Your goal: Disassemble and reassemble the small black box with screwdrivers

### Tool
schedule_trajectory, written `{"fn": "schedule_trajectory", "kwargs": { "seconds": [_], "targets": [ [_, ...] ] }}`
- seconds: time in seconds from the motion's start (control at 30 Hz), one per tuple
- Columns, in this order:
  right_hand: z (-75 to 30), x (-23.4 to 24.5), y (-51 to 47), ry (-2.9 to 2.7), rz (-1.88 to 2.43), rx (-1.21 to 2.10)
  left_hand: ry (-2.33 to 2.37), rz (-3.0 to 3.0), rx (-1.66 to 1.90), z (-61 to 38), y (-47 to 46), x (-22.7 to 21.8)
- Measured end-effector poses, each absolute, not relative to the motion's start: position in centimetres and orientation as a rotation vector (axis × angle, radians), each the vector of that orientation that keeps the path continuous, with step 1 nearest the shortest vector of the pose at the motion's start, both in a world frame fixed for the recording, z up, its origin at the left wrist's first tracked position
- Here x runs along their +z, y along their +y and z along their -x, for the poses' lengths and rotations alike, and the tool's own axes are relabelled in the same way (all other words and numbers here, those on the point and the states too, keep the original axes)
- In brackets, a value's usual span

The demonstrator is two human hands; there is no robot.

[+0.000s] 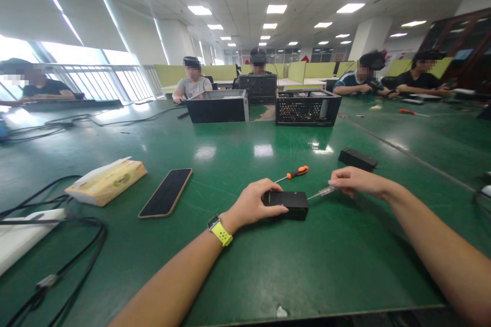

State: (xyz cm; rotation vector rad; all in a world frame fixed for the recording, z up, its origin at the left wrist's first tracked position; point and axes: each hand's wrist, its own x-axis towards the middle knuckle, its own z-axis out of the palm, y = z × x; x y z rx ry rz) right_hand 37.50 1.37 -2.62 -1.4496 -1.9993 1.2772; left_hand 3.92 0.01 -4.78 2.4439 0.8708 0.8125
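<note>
My left hand (255, 202) grips a small black rectangular box (293, 205) that lies on the green table, thumb along its near side. In my right hand (355, 182) is a screwdriver with a clear handle (326, 191), held between thumb and fingers. Its thin shaft points left, and the tip meets or nearly meets the box's right end; I cannot tell which. Just behind the box lies an orange-and-black screwdriver (298, 171). A second black box-shaped piece (358, 159) rests beyond my right hand.
A phone (165, 194), a yellow tissue pack (107, 181), black cables (82, 265) and a white power strip (28, 237) lie to the left. Two open computer cases (218, 107) stand farther back on the table (230, 276). Several people sit around it.
</note>
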Motion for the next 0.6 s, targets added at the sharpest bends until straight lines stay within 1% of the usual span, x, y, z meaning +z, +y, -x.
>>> {"fn": "schedule_trajectory", "kwargs": {
  "seconds": [0.2, 0.43, 0.6],
  "targets": [
    [-37.5, -2.9, 1.5, -1.985, 1.451, 1.255, 0.865, -2.444, 0.822, -3.8, 0.0, -4.9],
    [-35.7, -3.8, 1.4, -2.057, 1.453, 1.403, 0.865, -2.440, 0.820, -3.9, 0.0, -4.7],
    [-35.5, -3.7, 1.2, -2.066, 1.455, 1.359, 0.855, -2.444, 0.819, -3.9, 0.0, -4.8]
  ]
}}
